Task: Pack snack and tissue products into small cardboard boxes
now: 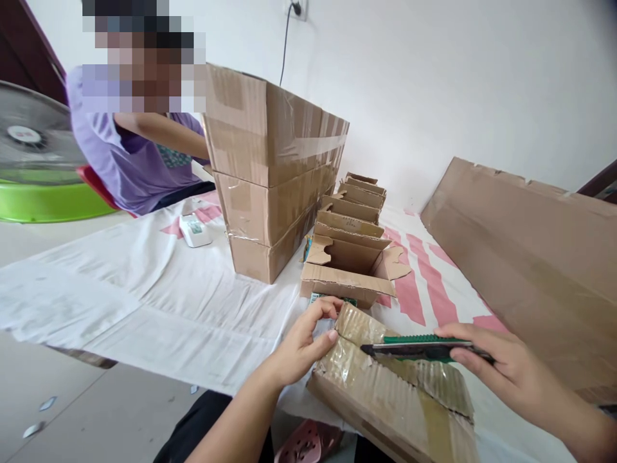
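A taped cardboard box lies at the front edge of the table, its top seam slightly parted. My left hand grips the box's far left corner, thumb on top and fingers curled over the edge. In my right hand is a green and black box cutter, pinched between thumb and fingers. Its tip points left and lies over the seam; whether the blade is out or cuts into the tape I cannot tell. Just beyond stands an open small cardboard box with its flaps up.
Several more open boxes run in a row toward the wall. Left of them rises a wall of stacked taped boxes. A large cardboard sheet leans at right. A white device lies near a seated person in purple.
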Tool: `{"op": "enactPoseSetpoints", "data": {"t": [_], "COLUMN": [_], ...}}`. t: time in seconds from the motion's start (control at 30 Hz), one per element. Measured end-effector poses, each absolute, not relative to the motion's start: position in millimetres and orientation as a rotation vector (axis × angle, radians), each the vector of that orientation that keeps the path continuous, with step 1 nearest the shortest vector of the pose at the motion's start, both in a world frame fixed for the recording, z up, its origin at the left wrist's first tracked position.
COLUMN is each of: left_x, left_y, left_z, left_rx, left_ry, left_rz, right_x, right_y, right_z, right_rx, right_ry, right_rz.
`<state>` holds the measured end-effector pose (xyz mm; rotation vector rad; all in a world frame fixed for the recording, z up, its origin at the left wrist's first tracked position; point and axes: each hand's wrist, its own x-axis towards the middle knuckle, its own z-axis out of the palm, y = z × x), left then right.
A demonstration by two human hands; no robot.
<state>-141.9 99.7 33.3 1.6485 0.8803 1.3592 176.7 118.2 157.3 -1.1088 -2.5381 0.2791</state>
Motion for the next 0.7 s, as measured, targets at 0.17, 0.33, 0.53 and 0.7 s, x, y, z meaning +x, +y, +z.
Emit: {"op": "enactPoseSetpoints", "data": {"t": [0.17, 0.33, 0.53, 0.7], "left_x": [-144.0, -144.4, -145.5, -146.1], "left_y": [98.3, 97.4, 97.6, 98.1], "left_z": [37.7, 38.4, 38.3, 39.3], "left_rx": [1.677, 1.709, 1.711, 1.712], "left_ry": [0.870, 0.765, 0.760, 0.776], "left_rz": [1.363, 1.358, 1.294, 1.248], "right_x": [186.5, 183.8, 196.5, 251.3], "right_y": [124.5, 119.9, 110.1, 114.6], "right_z": [148.7, 146.0, 150.1, 136.2], "right_rx": [-1.262, -1.286, -1.225, -1.434], "right_ry": [-2.287, -2.233, -2.353, -1.969], "right_rz": [0.518, 0.566, 0.549, 0.648]}}
